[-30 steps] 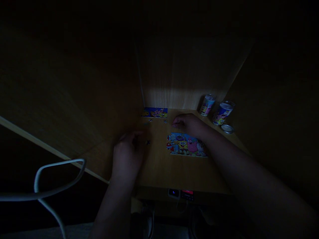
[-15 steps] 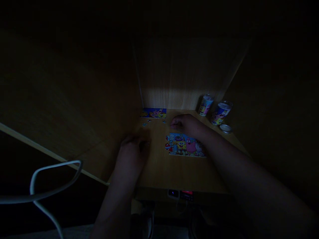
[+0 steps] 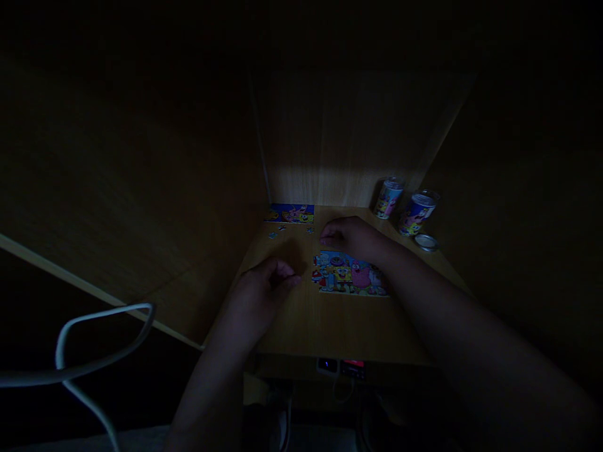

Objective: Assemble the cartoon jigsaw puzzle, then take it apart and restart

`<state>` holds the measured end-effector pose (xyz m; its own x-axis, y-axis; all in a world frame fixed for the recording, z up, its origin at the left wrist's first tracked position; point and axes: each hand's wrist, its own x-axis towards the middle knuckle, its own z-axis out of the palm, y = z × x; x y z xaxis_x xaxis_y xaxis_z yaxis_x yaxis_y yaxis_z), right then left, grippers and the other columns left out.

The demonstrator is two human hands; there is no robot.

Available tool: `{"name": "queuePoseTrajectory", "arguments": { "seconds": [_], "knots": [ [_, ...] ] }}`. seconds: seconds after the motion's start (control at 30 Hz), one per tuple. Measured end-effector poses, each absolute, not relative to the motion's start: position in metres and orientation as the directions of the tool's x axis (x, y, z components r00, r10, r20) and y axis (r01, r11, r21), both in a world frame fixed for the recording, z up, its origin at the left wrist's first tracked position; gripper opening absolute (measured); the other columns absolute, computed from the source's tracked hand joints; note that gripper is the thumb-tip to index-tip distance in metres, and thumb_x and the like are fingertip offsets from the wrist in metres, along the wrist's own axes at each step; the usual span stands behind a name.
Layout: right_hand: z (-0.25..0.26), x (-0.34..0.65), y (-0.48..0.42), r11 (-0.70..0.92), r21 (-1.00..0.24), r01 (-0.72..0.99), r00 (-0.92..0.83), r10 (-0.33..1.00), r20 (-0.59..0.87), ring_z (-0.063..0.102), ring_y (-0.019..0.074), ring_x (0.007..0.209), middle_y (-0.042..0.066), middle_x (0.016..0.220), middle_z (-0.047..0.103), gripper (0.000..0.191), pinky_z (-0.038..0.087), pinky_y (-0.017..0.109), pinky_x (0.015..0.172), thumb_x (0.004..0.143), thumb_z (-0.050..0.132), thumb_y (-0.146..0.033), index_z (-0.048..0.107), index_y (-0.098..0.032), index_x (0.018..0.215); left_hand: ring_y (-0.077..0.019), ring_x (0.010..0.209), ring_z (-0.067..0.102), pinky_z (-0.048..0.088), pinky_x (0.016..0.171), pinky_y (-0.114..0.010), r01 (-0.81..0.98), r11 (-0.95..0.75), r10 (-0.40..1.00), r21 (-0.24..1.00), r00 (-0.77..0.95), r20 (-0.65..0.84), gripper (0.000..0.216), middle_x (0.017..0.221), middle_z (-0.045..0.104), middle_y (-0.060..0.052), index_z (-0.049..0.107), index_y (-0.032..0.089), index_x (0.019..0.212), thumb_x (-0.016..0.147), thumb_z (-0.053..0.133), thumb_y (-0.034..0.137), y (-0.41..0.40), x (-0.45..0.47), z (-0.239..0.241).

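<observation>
A partly joined jigsaw puzzle (image 3: 351, 274) with bright cartoon figures lies on the wooden tabletop; its left edge is uneven. Just left of that edge is my left hand (image 3: 264, 285), thumb and fingers bent toward each other. Whatever may be between those fingertips is too dark to make out. My right hand (image 3: 348, 235) rests above the puzzle's top edge, fingers curled in, and its forearm covers the puzzle's right end. Any thing in its grasp is hidden. Loose puzzle pieces (image 3: 310, 230) lie beyond the hands, with another piece (image 3: 272, 235) farther left.
A blue cartoon strip (image 3: 292, 213) lies against the back panel. Two picture-wrapped cans, one light blue (image 3: 389, 199) and one dark blue (image 3: 417, 215), stand back right beside a round metal lid (image 3: 426, 242). Wooden panels enclose the tabletop. A white cable (image 3: 106, 312) loops at left.
My left hand has moved right, toward the puzzle's left edge, and its thumb now shows clearly. My right hand has barely shifted. The puzzle and loose pieces look the same.
</observation>
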<state>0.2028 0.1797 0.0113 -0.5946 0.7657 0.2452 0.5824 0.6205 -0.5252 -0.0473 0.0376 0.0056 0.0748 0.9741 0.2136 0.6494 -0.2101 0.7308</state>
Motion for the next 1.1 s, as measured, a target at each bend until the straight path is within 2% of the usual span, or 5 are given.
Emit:
{"name": "queuePoseTrajectory", "arguments": {
  "seconds": [0.13,0.33,0.7,0.83,1.1],
  "knots": [
    [0.011,0.202,0.18,0.629,-0.531,0.568,-0.608,0.755,0.245,0.076,0.0203,0.091,0.003,0.099,0.084,0.01,0.053,0.03,0.083,0.098,0.072,-0.025,0.081,-0.022,0.096,-0.0229,0.096,0.08,0.061,0.089,-0.036,0.497,-0.222,0.975,0.839,0.111,0.192,0.021,0.103,0.085,-0.001,0.079,0.027,0.115,0.098,0.07,0.035,0.035,-0.043,0.004],
    [0.011,0.201,0.178,0.637,-0.533,0.557,-0.619,0.746,0.246,0.076,0.0199,0.091,0.003,0.098,0.084,0.009,0.052,0.03,0.084,0.098,0.073,-0.026,0.081,-0.022,0.096,-0.023,0.096,0.08,0.063,0.087,-0.037,0.415,-0.196,0.977,0.888,0.156,0.143,0.021,0.104,0.086,-0.002,0.08,0.026,0.111,0.102,0.064,0.033,0.028,-0.026,0.002],
    [0.009,0.198,0.178,0.65,-0.521,0.553,-0.627,0.736,0.253,0.074,0.019,0.089,0.004,0.098,0.083,0.01,0.051,0.03,0.081,0.099,0.073,-0.026,0.081,-0.021,0.098,-0.024,0.103,0.081,0.062,0.097,-0.04,0.536,-0.257,0.966,0.804,0.159,0.203,0.02,0.108,0.086,0.002,0.084,0.03,0.104,0.102,0.065,0.025,0.029,-0.014,-0.003],
    [0.009,0.197,0.177,0.653,-0.524,0.546,-0.631,0.732,0.255,0.075,0.0193,0.09,0.004,0.098,0.083,0.009,0.052,0.03,0.082,0.099,0.072,-0.024,0.081,-0.022,0.097,-0.0249,0.101,0.081,0.061,0.096,-0.041,0.569,-0.248,0.969,0.784,0.145,0.201,0.02,0.108,0.086,0.0,0.083,0.028,0.104,0.102,0.063,0.025,0.029,-0.012,-0.001],
    [0.009,0.197,0.177,0.666,-0.521,0.535,-0.64,0.721,0.265,0.076,0.0198,0.09,0.004,0.099,0.083,0.01,0.052,0.03,0.081,0.1,0.073,-0.027,0.082,-0.022,0.098,-0.0272,0.105,0.076,0.059,0.093,-0.043,0.701,-0.287,0.955,0.653,0.155,0.254,0.023,0.109,0.083,-0.004,0.081,0.025,0.106,0.103,0.06,0.018,0.029,-0.01,-0.002]
  ]
}}
